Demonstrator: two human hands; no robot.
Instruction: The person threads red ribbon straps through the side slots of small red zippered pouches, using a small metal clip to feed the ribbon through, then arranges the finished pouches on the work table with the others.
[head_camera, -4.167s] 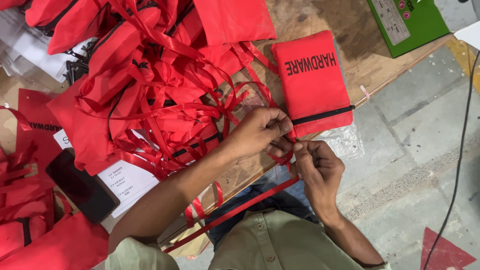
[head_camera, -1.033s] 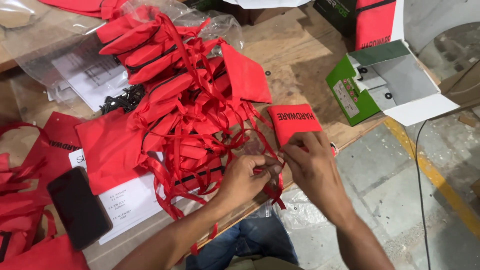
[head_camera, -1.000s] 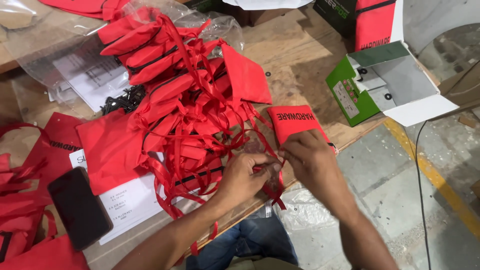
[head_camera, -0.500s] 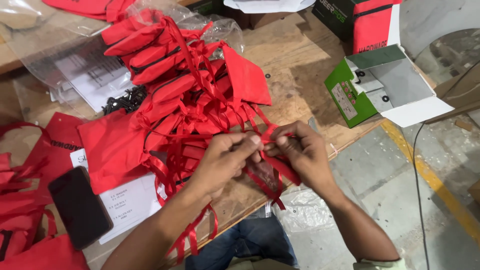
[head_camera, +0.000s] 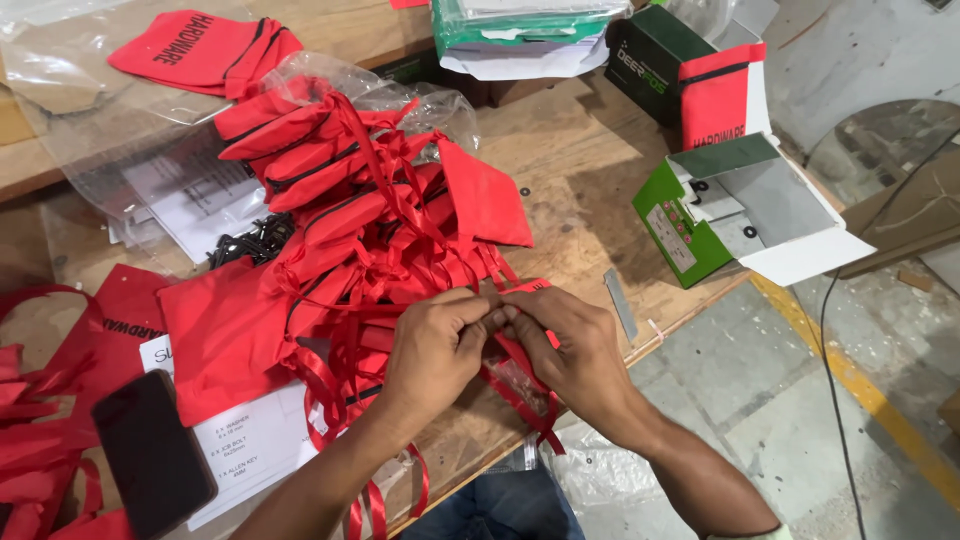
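Since half a second ago my view has tipped further over the wooden workbench (head_camera: 590, 170), so the far edge now shows, and both hands have closed in on each other. I see my left hand (head_camera: 435, 345) and right hand (head_camera: 570, 345) meeting fingertip to fingertip near the front edge of the bench, fingers pinched together on a small red fabric pouch (head_camera: 520, 352) whose ribbon tails trail down over that edge — the hands hide most of it. Behind them the heap of red drawstring pouches (head_camera: 350, 220), soft cloth tangled with shiny ribbon, crowds the middle of the bench, half inside a crinkled clear plastic bag (head_camera: 300, 80). Toward the right edge sits an open green-and-white cardboard box (head_camera: 740, 205); near the left front corner a black phone (head_camera: 150, 460) lies on printed paper sheets (head_camera: 255, 440) — flat, smooth, rectangular.
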